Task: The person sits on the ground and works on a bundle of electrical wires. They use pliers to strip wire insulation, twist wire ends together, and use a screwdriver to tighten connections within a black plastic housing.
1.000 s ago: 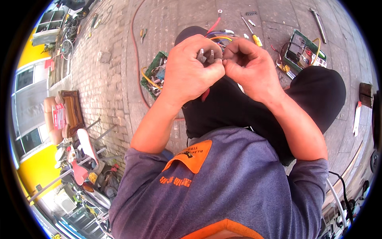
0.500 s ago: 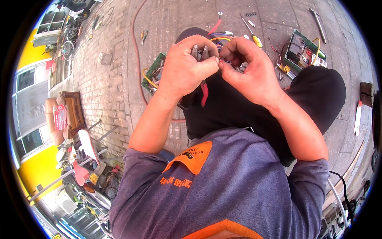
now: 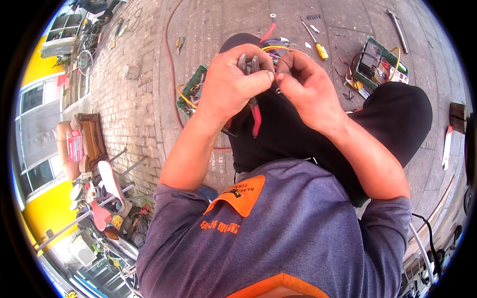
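Observation:
My left hand (image 3: 229, 82) is closed round a pair of pliers (image 3: 255, 116) with red handles. Their metal jaws stick up between the thumb and the curled fingers. Close beside it, my right hand (image 3: 314, 92) pinches thumb against fingers on a thin wire, mostly hidden by the fingertips. Both thumb tips almost meet. Behind the hands, over my bent leg, lies a bundle of coloured wires (image 3: 275, 48), some yellow. From it a red cable (image 3: 269, 34) with a ring terminal reaches out across the paving.
Beyond my hands lies a yellow-handled screwdriver (image 3: 321, 51). An open green toolbox (image 3: 370, 62) full of parts stands at the right, another green box (image 3: 195, 88) at the left. A metal bar (image 3: 397, 32) lies far right. A red-brown hose (image 3: 170, 54) runs along the left.
My right hand has closed its fingers further and its thumb has shifted slightly away from my left thumb. The pliers have turned a little in my left hand.

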Available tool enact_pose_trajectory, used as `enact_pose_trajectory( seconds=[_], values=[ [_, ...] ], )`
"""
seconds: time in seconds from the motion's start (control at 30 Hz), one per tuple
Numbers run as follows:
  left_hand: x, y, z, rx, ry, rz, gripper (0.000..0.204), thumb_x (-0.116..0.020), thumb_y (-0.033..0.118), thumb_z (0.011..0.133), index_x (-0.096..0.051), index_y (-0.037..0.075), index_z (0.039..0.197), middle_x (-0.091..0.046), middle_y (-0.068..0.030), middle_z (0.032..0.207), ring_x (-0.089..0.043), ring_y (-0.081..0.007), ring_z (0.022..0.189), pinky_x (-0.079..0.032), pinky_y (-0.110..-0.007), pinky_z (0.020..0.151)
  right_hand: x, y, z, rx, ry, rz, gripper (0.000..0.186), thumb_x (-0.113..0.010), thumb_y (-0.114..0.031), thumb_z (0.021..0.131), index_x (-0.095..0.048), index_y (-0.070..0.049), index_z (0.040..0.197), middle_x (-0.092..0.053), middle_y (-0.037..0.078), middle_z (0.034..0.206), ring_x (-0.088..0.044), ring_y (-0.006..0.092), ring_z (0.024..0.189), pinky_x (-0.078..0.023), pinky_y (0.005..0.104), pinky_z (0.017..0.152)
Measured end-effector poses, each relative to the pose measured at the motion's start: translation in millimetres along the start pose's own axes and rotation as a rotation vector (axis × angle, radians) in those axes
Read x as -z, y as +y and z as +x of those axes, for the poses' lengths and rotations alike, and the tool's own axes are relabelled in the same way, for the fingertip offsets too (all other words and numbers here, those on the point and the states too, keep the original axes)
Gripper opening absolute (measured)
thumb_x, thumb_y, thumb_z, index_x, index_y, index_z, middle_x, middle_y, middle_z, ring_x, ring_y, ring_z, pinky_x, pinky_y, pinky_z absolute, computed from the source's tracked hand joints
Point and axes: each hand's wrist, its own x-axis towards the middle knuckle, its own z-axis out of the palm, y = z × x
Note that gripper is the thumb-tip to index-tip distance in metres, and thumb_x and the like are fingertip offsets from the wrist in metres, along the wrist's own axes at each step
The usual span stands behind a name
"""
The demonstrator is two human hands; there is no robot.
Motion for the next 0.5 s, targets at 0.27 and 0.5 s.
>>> enact_pose_trajectory(
  seconds=[0.27, 0.5],
  values=[
    [3.0, -9.0, 7.4, 0.079, -0.109, -0.281, 0.019, -0.075, 0.018, 0.083, -0.069, 0.004, 0.094, -0.061, 0.0031, 0.079, -0.052, -0.006, 0.069, -0.04, -0.024, 0.062, 2.3, -0.7, 4.4, 0.436, 0.043, -0.493, 0.01, -0.07, -0.002, 0.088, -0.062, -0.001, 0.094, -0.058, 0.011, 0.087, -0.06, 0.0284, 0.083, -0.051, 0.0394, 0.077],
    [6.2, -7.5, 8.9, 0.089, -0.161, -0.264, 0.025, -0.076, 0.027, 0.085, -0.069, 0.006, 0.094, -0.061, 0.004, 0.08, -0.051, -0.0057, 0.068, -0.039, -0.024, 0.061, 2.7, -5.5, 5.6, 0.421, 0.02, -0.557, 0.013, -0.071, -0.002, 0.088, -0.062, -0.001, 0.097, -0.061, 0.014, 0.089, -0.063, 0.0332, 0.087, -0.052, 0.0433, 0.08]
  ],
)
